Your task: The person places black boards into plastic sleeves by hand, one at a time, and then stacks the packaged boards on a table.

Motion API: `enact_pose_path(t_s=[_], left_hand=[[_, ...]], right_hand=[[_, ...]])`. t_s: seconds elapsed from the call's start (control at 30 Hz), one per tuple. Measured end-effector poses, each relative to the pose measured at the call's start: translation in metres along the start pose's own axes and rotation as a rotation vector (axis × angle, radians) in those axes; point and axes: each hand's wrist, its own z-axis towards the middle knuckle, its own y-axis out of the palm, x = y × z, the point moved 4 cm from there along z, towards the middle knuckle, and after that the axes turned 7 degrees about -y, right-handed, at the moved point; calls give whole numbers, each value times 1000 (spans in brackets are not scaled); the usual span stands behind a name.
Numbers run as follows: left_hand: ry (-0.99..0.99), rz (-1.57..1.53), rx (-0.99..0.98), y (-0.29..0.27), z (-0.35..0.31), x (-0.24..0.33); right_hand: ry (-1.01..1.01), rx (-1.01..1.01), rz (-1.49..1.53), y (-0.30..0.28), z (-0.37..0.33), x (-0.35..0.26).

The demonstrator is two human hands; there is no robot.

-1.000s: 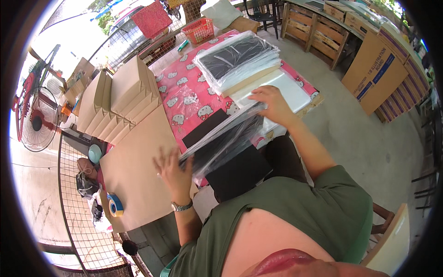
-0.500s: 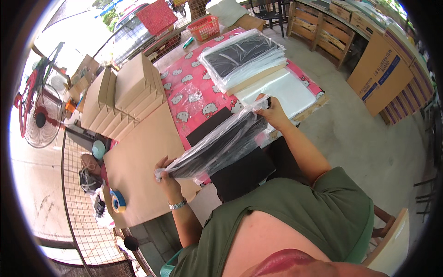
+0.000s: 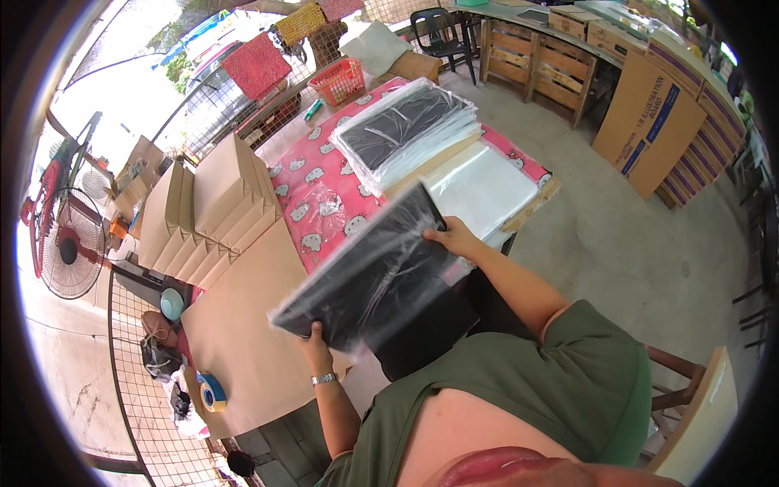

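Note:
Between my two hands is a flat black board in a clear plastic sleeve [image 3: 369, 272], tilted with its broad face showing. My left hand [image 3: 316, 349] grips its lower left edge, thumb on the face. At the right edge, my right hand [image 3: 454, 237] pinches the sleeve near its upper corner. Below the sleeve, black sheets [image 3: 426, 333] lie close to my body, partly covered. Beyond it is a pile of black boards in plastic [image 3: 406, 118], and nearer, a stack of clear plastic sleeves [image 3: 487, 187].
A pink patterned cover [image 3: 312, 170] spreads over the table. Folded brown paper stacks [image 3: 231, 187] stand left, behind a large brown paper sheet [image 3: 243, 325]. Blue tape [image 3: 213, 392] sits on that sheet's edge. A red basket [image 3: 337, 81], a fan [image 3: 71, 250] and cardboard boxes [image 3: 649, 134] surround the table.
The sleeved board has turned from a steep slant to show its broad black face, and its plastic looks smoother. My left hand has dropped lower; the view has shifted slightly.

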Motion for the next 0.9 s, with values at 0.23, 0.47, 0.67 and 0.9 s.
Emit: enact_pose_path(t_s=[0.23, 0.47, 0.67, 0.9], left_hand=[[-528, -420, -180, 25, -34, -2], [-632, -391, -72, 18, -67, -62], [-603, -383, -191, -4, -63, -98], [-692, -318, 24, -21, -64, -119]], right_hand=[[-48, 95, -597, -8, 21, -37], [-879, -315, -604, 139, -60, -97], [-871, -962, -613, 226, -129, -13], [-458, -447, -1054, 80, -3, 62]])
